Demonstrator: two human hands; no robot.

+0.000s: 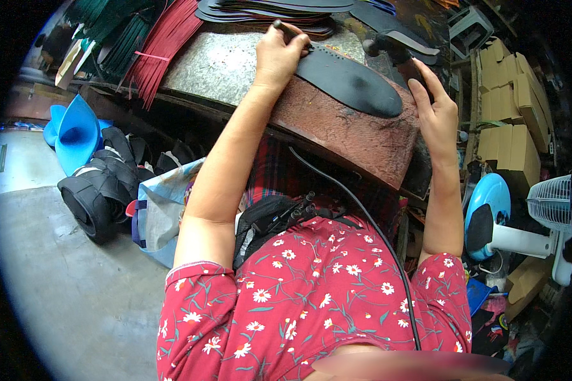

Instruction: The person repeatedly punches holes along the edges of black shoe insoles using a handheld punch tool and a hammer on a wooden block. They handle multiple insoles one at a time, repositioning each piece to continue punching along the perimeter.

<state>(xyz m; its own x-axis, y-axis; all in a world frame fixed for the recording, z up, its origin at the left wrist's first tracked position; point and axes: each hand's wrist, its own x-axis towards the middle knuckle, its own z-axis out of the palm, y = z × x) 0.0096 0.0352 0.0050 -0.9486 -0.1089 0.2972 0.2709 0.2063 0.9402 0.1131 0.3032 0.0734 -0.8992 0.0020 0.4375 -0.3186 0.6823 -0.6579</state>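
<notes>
A black shoe sole point(356, 86) lies flat on the reddish-brown worn block point(337, 136), with a row of small holes along its far edge. My left hand point(279, 60) is closed around a dark rod-like punch point(283, 26) at the sole's left end. The punch's tip is hidden by my fingers. To the right of the sole, my right hand point(435, 111) grips the dark handle of a hammer point(382, 46). The hammer's head is raised beyond the sole's far edge, apart from the punch.
Stacked black soles point(267, 11) lie at the back, beside bundled red strips point(168, 47) and dark green strips point(124, 44). A grey slab point(210, 63) adjoins the block on the left. Cardboard boxes point(511, 95) and a white fan point(521, 240) stand right. Black rolls point(98, 190) sit lower left.
</notes>
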